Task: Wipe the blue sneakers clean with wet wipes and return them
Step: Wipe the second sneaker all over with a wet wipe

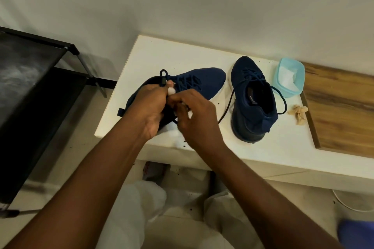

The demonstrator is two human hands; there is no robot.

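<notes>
head view: your left grip (150, 105) clenches the collar of the navy knit sneaker (202, 79) at the white counter (283, 147) edge; your right grip (194, 115) pinches a crumpled white wet wipe (172, 91) against it. loose laces could snag your fingers and drag the shoe off.
</notes>
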